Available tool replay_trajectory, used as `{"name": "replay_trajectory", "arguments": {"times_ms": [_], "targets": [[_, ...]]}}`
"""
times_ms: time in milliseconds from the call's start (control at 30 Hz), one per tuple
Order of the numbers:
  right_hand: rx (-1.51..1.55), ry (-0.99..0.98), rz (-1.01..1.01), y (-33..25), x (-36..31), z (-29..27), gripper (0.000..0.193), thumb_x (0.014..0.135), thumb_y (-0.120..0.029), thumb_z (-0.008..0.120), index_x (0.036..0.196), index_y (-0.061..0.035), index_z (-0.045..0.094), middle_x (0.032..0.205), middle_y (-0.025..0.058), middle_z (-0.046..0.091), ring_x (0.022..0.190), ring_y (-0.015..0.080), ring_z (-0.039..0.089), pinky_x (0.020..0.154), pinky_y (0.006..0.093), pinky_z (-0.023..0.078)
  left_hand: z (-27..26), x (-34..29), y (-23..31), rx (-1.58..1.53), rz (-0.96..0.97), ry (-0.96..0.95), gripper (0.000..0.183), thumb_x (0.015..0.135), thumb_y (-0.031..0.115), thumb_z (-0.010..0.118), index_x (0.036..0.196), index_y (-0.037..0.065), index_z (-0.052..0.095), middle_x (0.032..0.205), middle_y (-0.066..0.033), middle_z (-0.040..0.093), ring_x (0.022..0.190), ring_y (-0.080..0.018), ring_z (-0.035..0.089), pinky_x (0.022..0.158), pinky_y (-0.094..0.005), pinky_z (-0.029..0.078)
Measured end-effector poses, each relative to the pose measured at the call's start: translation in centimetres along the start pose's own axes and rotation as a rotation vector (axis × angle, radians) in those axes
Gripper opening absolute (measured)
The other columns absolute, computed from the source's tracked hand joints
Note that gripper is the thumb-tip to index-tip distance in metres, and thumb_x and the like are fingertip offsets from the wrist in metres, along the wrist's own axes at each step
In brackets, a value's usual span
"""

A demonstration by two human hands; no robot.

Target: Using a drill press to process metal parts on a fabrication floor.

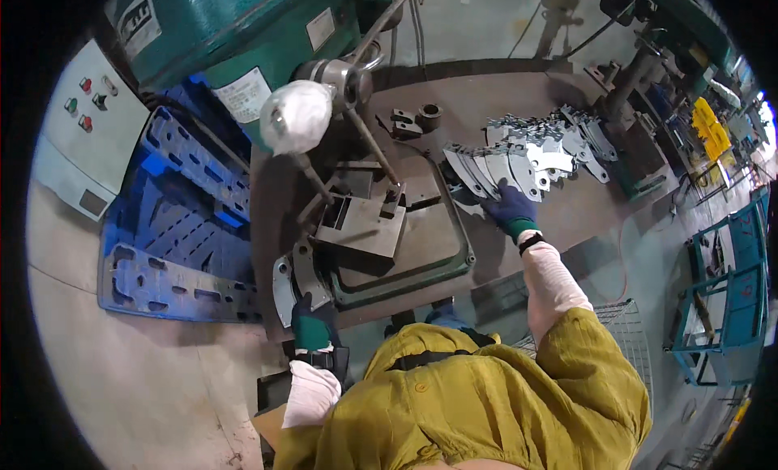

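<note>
My left hand (pixel 313 322), in a dark glove with a green cuff, is closed on the near end of a curved metal plate (pixel 306 271) at the press table's left edge. Beside it lies another curved plate (pixel 284 292) with holes. My right hand (pixel 512 209), gloved alike, reaches over the bench with fingers spread, touching the near ends of a fanned row of curved metal plates (pixel 490 168); its fingertips are partly hidden among them. Between my hands stands a steel die block (pixel 365 227) on the green-edged press bed (pixel 421 275).
A green press (pixel 219 32) with a white-wrapped lever end (pixel 298 116) rises over the die. Small metal blocks (pixel 405 123) and a ring (pixel 429 113) sit behind. Blue pallets (pixel 178 284) and a control box (pixel 89 121) stand left; a blue-green cart (pixel 729 284) is at right.
</note>
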State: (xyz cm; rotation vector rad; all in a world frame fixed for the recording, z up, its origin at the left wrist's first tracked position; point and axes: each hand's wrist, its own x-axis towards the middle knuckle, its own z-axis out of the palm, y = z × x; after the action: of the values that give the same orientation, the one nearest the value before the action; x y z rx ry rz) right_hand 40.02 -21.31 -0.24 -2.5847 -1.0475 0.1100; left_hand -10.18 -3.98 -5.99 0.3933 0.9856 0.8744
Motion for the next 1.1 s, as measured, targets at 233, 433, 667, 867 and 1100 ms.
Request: {"name": "replay_trajectory", "arguments": {"times_ms": [233,433,667,867,1100], "targets": [[-0.344,-0.084,-0.044,-0.4,-1.1,2.7,0.062,0.08,-0.033,0.07,0.123,0.0047,0.047,0.093,0.0187,0.069,0.084,0.0364,0.069,0.069,0.0481,0.054,4.6,-8.2,1.0,0.689,0.189,0.032,0.053,0.081,0.032,0.073,0.117,-0.006,0.061,0.1,-0.0187,0.065,0.079,-0.0273,0.062,0.069,-0.0369,0.052],[-0.398,-0.07,-0.216,-0.6,-1.8,2.2,0.042,0.09,-0.021,0.047,0.124,0.0028,0.051,0.082,0.0164,0.07,0.074,0.0357,0.069,0.063,0.0475,0.053,1.6,-8.4,1.3,1.506,0.313,0.097,0.037,0.081,0.022,0.071,0.108,-0.003,0.065,0.101,-0.0165,0.066,0.088,-0.0261,0.062,0.081,-0.037,0.051],[-0.01,-0.306,-0.245,0.1,-0.6,-3.2,0.036,0.09,-0.032,0.058,0.12,-0.0114,0.064,0.084,0.0178,0.067,0.073,0.0313,0.07,0.058,0.0425,0.055,0.7,-6.3,0.2,-0.221,-0.251,-0.182,0.022,0.094,0.02,0.054,0.104,0.003,0.066,0.107,-0.0138,0.068,0.098,-0.03,0.064,0.095,-0.0432,0.05],[1.104,-0.495,0.259,0.8,-3.1,-8.7,0.033,0.093,-0.02,0.058,0.122,-0.0043,0.062,0.102,0.0171,0.068,0.071,0.0229,0.07,0.059,0.0343,0.059,4.4,-7.3,0.5,0.121,-0.191,-0.362,0.026,0.097,0.019,0.052,0.115,0.003,0.063,0.116,-0.0143,0.066,0.11,-0.0281,0.061,0.102,-0.0431,0.047],[1.056,-0.759,0.122,-6.6,-6.7,-13.5,0.033,0.096,-0.029,0.054,0.107,-0.0014,0.068,0.086,0.0135,0.071,0.063,0.0199,0.069,0.055,0.0317,0.057,10.2,-6.1,0.2,0.68,0.221,-0.658,0.036,0.099,0.028,0.054,0.125,0.003,0.06,0.123,-0.0147,0.061,0.115,-0.0255,0.06,0.101,-0.0387,0.047]]}}
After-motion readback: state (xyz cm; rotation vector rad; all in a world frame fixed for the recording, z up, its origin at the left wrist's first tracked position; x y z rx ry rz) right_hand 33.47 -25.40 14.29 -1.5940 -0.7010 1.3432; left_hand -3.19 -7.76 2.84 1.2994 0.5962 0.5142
